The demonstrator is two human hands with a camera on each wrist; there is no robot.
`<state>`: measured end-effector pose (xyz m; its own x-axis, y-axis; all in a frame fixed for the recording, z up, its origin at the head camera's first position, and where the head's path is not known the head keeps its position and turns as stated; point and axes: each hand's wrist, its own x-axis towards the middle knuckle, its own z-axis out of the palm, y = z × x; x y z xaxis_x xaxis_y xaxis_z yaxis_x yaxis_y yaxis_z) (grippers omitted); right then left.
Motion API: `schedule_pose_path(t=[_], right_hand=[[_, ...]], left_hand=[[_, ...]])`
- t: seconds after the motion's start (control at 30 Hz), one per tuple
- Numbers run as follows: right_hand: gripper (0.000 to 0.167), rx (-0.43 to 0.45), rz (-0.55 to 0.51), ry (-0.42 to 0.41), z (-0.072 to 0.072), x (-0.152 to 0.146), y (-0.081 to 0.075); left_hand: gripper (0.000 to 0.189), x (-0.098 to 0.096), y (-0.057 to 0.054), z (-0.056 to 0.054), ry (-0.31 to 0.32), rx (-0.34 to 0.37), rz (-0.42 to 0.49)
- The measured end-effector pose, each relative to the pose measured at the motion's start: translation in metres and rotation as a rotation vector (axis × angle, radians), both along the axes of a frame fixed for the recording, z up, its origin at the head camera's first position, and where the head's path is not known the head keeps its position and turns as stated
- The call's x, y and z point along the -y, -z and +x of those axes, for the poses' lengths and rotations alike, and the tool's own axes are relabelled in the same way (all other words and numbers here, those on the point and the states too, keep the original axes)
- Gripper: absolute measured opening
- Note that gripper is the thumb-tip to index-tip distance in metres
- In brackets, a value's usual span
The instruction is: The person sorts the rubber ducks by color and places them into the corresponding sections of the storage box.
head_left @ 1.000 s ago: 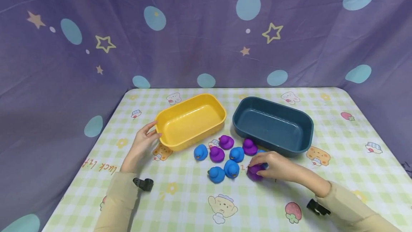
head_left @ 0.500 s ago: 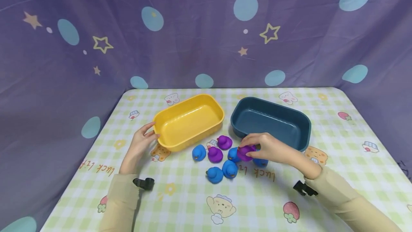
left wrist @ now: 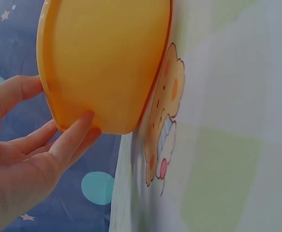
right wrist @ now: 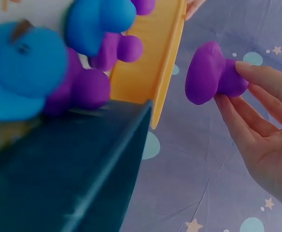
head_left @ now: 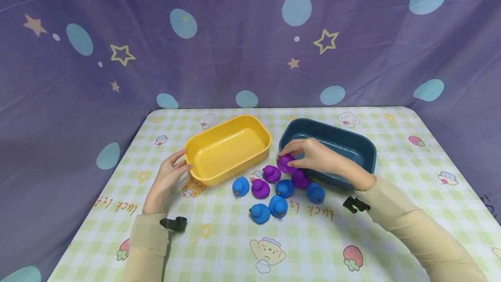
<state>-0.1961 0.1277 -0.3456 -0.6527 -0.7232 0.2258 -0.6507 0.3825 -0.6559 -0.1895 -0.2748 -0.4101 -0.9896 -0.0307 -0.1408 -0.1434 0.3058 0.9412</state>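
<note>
My right hand (head_left: 318, 156) pinches a purple rubber duck (head_left: 286, 163) between thumb and fingers. That duck hangs in the air by the near-left corner of the dark blue bin (head_left: 368, 160); in the right wrist view the duck (right wrist: 203, 75) is held by its head. With fairly straight fingers, my left hand (head_left: 166, 182) touches the left end of the yellow bin (head_left: 231, 172). Up close, the left wrist view has these fingers (left wrist: 75, 135) against the bin's outer wall (left wrist: 102, 72). Several blue ducks (head_left: 278, 206) and purple ducks (head_left: 260, 189) lie loose in front of both bins.
A checked, printed cloth (head_left: 219, 256) covers the table. Behind it hangs a purple curtain (head_left: 235, 55) with stars and ovals. The two bins stand side by side with a narrow gap, their inner ends close to the ducks.
My right hand has lifted the purple duck from the table at the right of the group and carried it up and leftward, toward the gap between the bins. The left hand stays at the yellow bin.
</note>
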Motion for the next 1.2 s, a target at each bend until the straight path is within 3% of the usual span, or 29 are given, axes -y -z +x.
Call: schedule_pose_path(t=[0.2,0.67,0.9,1.2], right_hand=[[0.024,0.095,-0.040,-0.003,-0.022,0.012,-0.011],[0.025,0.155,0.029,0.014,-0.065,0.053,-0.027],[0.025,0.158,0.089,-0.014,-0.086,0.073,-0.022],[0.024,0.129,0.149,0.008,-0.109,0.094,0.000]], left_hand=[[0.065,0.001,-0.003,0.001,0.017,0.010,-0.011],[0.065,0.004,-0.002,0.001,0.038,0.006,-0.013],[0.065,0.004,-0.001,0.002,0.030,0.014,-0.009],[0.063,0.004,-0.001,0.002,0.047,-0.005,-0.002]])
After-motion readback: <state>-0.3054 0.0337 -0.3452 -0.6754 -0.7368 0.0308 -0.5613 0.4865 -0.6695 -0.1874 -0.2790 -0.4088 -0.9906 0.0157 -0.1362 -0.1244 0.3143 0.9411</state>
